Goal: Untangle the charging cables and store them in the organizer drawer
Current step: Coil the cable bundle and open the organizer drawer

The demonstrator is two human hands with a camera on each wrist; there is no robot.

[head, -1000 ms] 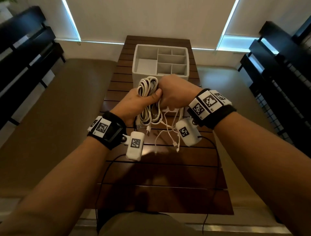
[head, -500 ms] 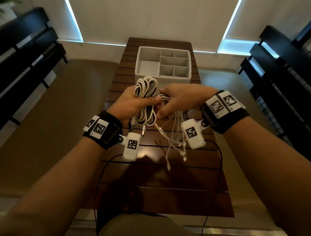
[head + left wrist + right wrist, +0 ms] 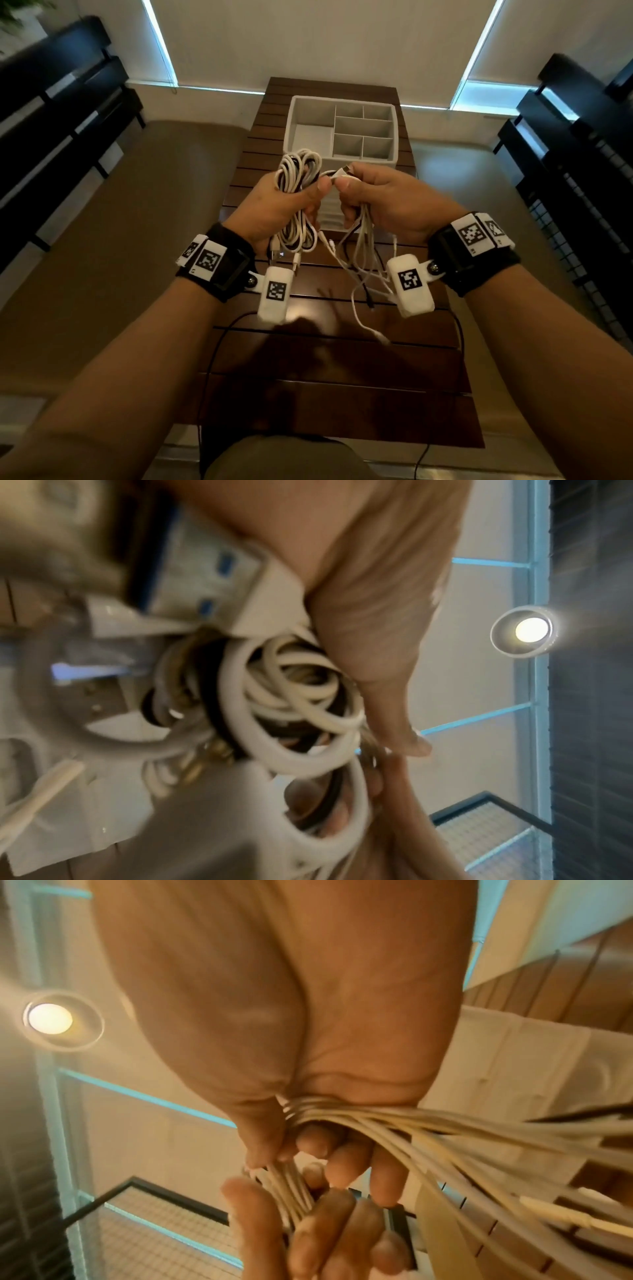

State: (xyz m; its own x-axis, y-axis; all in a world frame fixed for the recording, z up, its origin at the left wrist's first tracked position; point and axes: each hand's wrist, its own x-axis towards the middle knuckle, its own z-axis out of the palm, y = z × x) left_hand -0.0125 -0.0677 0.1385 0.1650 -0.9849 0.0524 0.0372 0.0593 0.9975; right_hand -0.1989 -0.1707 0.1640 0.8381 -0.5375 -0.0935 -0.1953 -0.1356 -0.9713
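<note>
From the head view, the left hand (image 3: pixel 274 209) grips coiled cables (image 3: pixel 298 174); the right wrist view alone shows the right hand (image 3: pixel 308 1069) clamping loose strands (image 3: pixel 394 1121).

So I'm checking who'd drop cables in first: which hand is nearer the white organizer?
Right. The right hand holds loose cables just before the organizer; the left hand, gripping the coiled bundle, sits a bit further back-left.

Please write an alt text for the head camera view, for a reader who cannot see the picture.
Seen from above, the left hand grips a coiled bundle of white cables while the right hand holds loose cable strands whose ends hang down. Behind them, a white organizer with open compartments stands on a dark slatted wooden table.
</note>
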